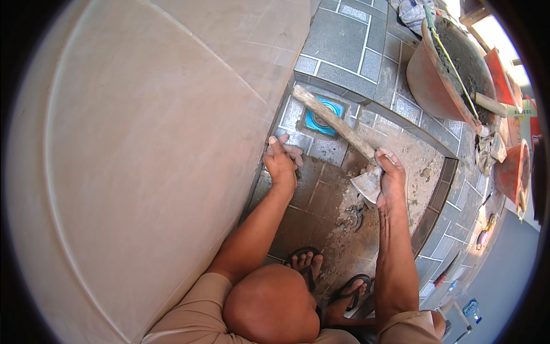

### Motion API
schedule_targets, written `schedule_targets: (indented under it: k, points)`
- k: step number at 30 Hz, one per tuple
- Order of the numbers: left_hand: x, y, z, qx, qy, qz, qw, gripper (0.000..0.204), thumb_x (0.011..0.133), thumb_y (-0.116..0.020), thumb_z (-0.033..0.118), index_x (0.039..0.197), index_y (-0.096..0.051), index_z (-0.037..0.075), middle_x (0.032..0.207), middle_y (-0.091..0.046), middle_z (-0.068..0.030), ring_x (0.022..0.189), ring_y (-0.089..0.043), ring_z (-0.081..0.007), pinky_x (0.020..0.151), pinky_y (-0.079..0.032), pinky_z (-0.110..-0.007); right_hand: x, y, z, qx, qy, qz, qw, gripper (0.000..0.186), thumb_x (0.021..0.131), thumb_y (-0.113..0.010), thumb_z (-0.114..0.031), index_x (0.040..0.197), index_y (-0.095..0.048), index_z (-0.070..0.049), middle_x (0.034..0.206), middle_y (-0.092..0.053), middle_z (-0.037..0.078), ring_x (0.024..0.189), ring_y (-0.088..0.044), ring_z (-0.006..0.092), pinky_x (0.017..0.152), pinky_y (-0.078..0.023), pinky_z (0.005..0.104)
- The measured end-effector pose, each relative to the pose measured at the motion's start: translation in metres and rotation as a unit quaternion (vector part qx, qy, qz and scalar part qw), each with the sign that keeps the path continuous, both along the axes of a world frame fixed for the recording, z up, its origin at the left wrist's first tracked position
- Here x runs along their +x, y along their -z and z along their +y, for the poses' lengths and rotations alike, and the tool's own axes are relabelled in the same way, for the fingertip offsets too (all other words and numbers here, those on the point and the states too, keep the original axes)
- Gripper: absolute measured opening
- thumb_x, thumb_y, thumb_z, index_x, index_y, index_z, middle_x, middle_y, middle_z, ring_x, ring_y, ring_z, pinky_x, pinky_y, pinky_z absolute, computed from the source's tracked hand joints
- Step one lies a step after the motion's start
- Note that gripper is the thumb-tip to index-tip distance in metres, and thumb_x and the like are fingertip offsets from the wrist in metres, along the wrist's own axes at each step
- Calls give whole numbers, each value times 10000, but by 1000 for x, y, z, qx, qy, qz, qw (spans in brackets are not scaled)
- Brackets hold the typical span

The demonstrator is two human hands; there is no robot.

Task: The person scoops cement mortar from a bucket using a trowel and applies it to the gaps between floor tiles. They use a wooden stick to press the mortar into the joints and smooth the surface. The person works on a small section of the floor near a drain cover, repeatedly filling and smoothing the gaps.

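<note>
My right hand [391, 179] is closed around a wooden-handled tool [335, 121], gripping it near its flat, wide grey metal blade [368, 184]. The handle reaches up and left, over a square floor drain [324, 116] covered in blue film. Beside the wall, my left hand [282, 162] rests low by the grey floor tiles, its thumb apart from the dirt-covered fingers, with nothing visible in it. Laid grey tiles [329, 151] surround the drain. Nearer me, the brownish tiles [303, 215] look damp and muddy.
A smooth beige wall [154, 143] fills the left side. On the raised tiled step [344, 43] stands a large tub [427, 77] of wet mortar, with a second tub [511, 172] farther right. Rubble [358, 217] lies near my sandalled feet [303, 261].
</note>
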State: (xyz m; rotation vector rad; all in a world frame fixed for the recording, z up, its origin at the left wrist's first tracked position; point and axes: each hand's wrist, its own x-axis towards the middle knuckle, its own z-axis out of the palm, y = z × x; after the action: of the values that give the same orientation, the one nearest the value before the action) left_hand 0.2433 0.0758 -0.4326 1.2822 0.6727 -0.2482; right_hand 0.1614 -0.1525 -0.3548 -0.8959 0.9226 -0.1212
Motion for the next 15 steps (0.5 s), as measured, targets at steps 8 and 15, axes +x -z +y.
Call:
schedule_targets:
  k: [8,15]
  points:
    - [-7,2,-5,-32,35,-58,997,425,1124,-523,390,1181,-607,-23,695,-650,-73,489,-514,-110,437,-377,-278,-2,-8,4,-27,4,-4,1000,174,975,-724,-95,1122,-668,-20,884,-690,96,612,-652,206,591,-603,384]
    - [-62,-10,-42,-10,210,-87,974,117,1086,-620,168,1032,-589,69,719,-624,-17,509,-461,-48,436,-342,-232,-144,-47,-52,3,116,68,991,334,955,-748,-117,1252,-623,-29,979,-655,90,751,-670,213,695,-586,354]
